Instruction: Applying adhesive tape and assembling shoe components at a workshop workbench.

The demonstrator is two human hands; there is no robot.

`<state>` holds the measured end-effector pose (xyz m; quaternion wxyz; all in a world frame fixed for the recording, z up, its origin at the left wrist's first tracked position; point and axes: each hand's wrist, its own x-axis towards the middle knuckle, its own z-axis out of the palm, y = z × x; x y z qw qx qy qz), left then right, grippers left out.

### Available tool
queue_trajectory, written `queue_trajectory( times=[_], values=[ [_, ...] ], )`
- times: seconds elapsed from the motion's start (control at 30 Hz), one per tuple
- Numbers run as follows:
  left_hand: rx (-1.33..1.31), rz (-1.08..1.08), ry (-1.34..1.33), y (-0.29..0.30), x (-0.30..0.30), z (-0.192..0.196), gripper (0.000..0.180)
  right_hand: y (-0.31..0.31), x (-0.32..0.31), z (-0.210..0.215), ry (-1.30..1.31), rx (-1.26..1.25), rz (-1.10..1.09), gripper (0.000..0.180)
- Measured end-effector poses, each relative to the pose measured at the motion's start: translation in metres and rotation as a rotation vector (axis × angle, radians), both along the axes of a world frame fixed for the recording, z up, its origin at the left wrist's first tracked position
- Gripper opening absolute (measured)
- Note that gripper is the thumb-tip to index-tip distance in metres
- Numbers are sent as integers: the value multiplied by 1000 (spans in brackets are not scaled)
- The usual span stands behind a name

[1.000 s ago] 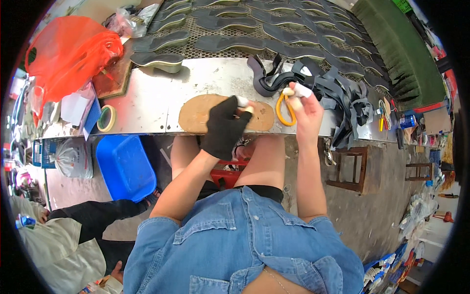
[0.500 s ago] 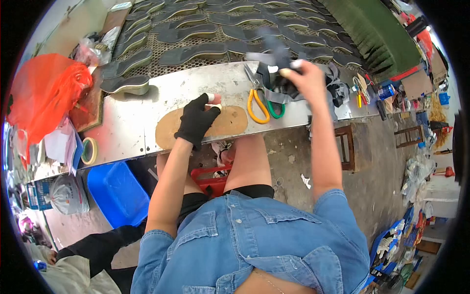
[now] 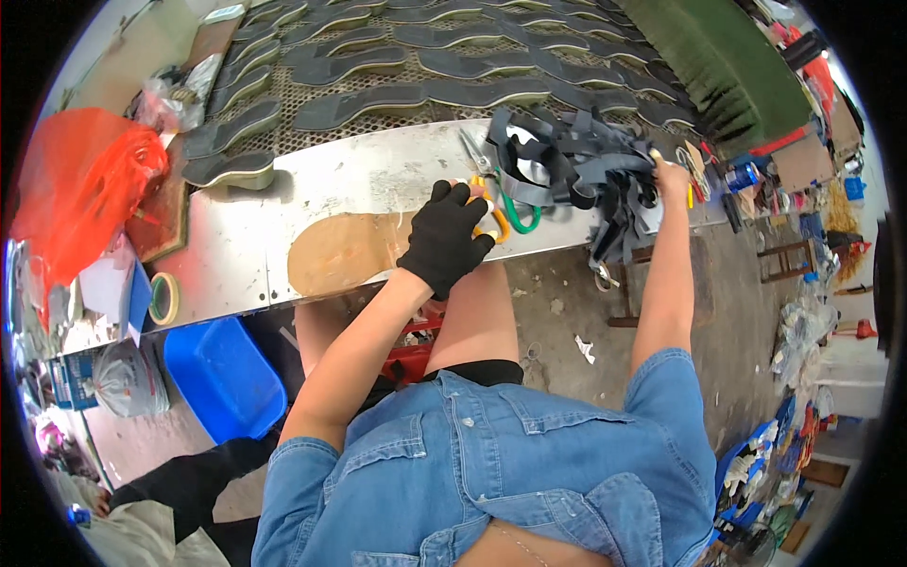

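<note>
My left hand (image 3: 446, 236), in a black fingerless glove with white-wrapped fingertips, lies over the right end of a tan sole-shaped piece (image 3: 342, 250). Its fingers are apart and reach over the yellow handle loop of the scissors (image 3: 503, 225), partly hiding it; whether they touch it I cannot tell. The other, green loop lies beside a pile of grey and black fabric strips (image 3: 605, 165). My right hand (image 3: 671, 178), bare with wrapped fingertips, is closed at the pile's right edge, gripping some strips. Several strips hang over the table's front edge.
Rows of dark shoe soles (image 3: 359, 104) stand on a mesh surface (image 3: 406, 80) behind the metal table (image 3: 236, 227). At left are a red plastic bag (image 3: 85, 189), a tape roll (image 3: 163, 299) and a blue tub (image 3: 227, 378). Small tools and a blue can (image 3: 743, 177) lie at right.
My left hand has moved right, from the middle of the sole-shaped piece to the scissors' yellow handle. My right hand has moved right and down, and the strips now lie spread in a larger pile.
</note>
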<state>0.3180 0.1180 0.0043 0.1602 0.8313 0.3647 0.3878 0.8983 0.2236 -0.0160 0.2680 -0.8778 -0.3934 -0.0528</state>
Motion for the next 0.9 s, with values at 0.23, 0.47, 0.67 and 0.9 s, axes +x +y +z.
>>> queue_trajectory(
  times=[0.23,0.47,0.67,0.9],
  values=[
    [-51,214,-18,-1,-96,-5,29,-6,10,33,320,-91,21,50],
    [63,744,142,-13,-239,-5,33,-54,-78,68,-230,114,-60,32],
    [229,699,432,26,-352,3,60,-36,-224,77,330,511,576,29],
    [-81,575,740,108,-361,-8,62,-32,-530,66,647,84,1260,24]
  ],
)
